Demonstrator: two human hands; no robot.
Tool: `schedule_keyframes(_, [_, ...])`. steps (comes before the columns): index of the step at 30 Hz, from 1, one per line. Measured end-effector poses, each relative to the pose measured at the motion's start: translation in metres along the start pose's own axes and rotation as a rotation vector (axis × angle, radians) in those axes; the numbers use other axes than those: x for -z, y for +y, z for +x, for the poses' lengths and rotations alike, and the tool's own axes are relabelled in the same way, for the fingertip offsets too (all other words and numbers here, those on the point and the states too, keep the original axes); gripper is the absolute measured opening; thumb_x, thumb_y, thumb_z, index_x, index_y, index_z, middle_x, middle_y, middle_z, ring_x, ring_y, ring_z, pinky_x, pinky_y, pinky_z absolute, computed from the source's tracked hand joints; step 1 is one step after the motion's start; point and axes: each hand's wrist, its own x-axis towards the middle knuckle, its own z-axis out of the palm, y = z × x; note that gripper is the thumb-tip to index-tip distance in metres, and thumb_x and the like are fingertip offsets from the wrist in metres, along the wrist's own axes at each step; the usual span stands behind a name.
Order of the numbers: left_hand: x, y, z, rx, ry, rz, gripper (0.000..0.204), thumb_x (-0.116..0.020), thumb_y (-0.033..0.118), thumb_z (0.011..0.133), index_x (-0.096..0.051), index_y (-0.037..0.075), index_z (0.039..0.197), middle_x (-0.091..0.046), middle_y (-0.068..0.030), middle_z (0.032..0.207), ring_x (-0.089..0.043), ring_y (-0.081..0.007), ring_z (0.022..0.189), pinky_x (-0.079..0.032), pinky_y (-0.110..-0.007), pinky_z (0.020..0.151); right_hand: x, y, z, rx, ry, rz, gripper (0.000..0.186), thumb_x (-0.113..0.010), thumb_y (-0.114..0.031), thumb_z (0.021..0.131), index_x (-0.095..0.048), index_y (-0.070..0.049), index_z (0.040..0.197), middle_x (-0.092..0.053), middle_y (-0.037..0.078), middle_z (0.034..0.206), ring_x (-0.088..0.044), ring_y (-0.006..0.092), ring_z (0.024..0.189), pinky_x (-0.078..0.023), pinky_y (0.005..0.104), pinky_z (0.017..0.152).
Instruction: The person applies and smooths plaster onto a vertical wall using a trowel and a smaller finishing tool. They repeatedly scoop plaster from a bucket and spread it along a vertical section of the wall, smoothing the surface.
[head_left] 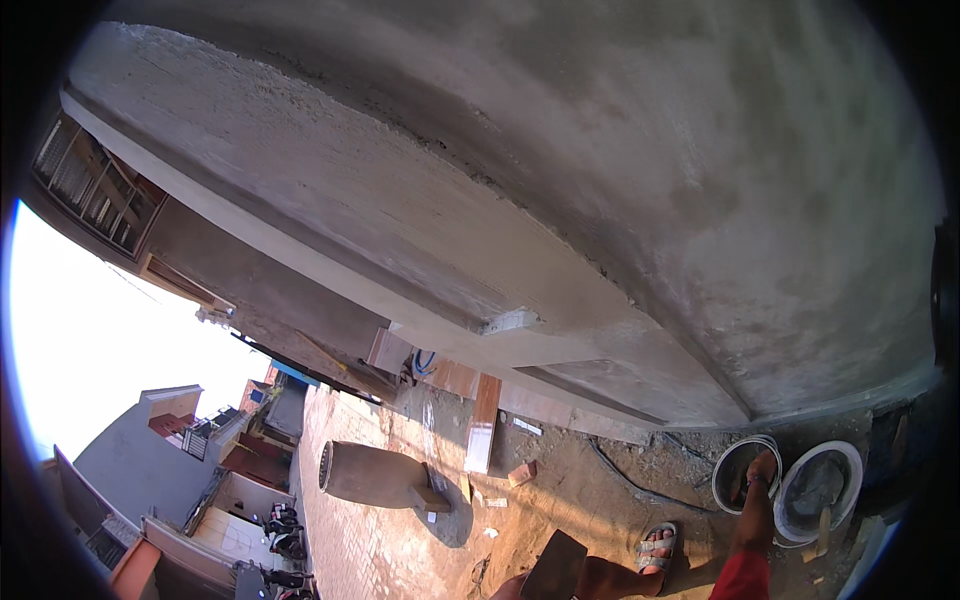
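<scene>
At the lower right, my right hand (762, 468) reaches down into a round bucket (716, 484) with a pale rim. Its fingers look curled, and what they hold inside the dark bucket cannot be made out. My left hand (510, 588) shows only as a bit of skin at the lower edge, next to a flat brown rectangular board (556, 568) that it appears to hold; its fingers are hidden. Right beside the first bucket stands a white-rimmed bucket (854, 480) with a grey wet-looking mix (815, 488) and a wooden handle (824, 532) leaning at its side.
A grey plastered wall (700, 180) with a ledge fills the upper right. My sandalled foot (657, 548) stands on sandy ground. Around lie a dark hose (640, 485), a brick piece (522, 473) and a plank (483, 425). A large cylindrical drum (375, 475) stands farther left, near paving.
</scene>
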Motion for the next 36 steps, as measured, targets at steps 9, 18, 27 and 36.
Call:
schedule_keyframes(9, [-0.032,0.064,-0.031,0.045,-0.071,0.651,0.037,-0.043,0.016,0.096,-0.047,0.003,0.131,-0.058,-0.0097,0.123,-0.057,-0.0222,0.111,-0.044,-0.035,0.098,0.132,-0.081,-0.1,-0.595,-0.1,0.926,0.047,-0.061,-0.003,0.072,-0.055,0.001,0.118,-0.062,0.011,0.082,-0.062,0.0235,0.074,-0.051,0.0367,0.054])
schedule_keyframes(18, [-0.005,0.138,-0.069,-0.025,-0.196,0.868,0.035,-0.041,0.018,0.097,-0.05,0.005,0.128,-0.059,-0.0079,0.121,-0.058,-0.0198,0.11,-0.045,-0.033,0.097,0.354,-0.343,-0.212,0.167,0.122,1.511,0.033,-0.063,-0.003,0.084,-0.05,0.0,0.115,-0.058,0.002,0.098,-0.054,0.0075,0.086,-0.047,0.0216,0.07])
schedule_keyframes(27, [0.021,0.216,-0.088,0.252,-0.253,-0.525,0.032,-0.042,0.018,0.096,-0.055,0.002,0.12,-0.061,-0.0078,0.114,-0.059,-0.0212,0.102,-0.047,-0.035,0.09,0.494,-0.57,-0.216,0.636,0.715,1.233,0.042,-0.062,0.007,0.082,-0.045,0.006,0.12,-0.051,0.011,0.105,-0.056,0.0132,0.087,-0.049,0.0259,0.069])
schedule_keyframes(36, [0.057,0.244,-0.097,0.266,-0.341,-0.449,0.032,-0.043,0.019,0.095,-0.055,0.003,0.12,-0.061,-0.0086,0.116,-0.058,-0.0228,0.104,-0.047,-0.037,0.092,0.523,-0.628,-0.203,0.546,1.035,0.858,0.038,-0.063,0.004,0.079,-0.054,0.002,0.116,-0.054,0.016,0.096,-0.055,0.0271,0.084,-0.045,0.0384,0.071])
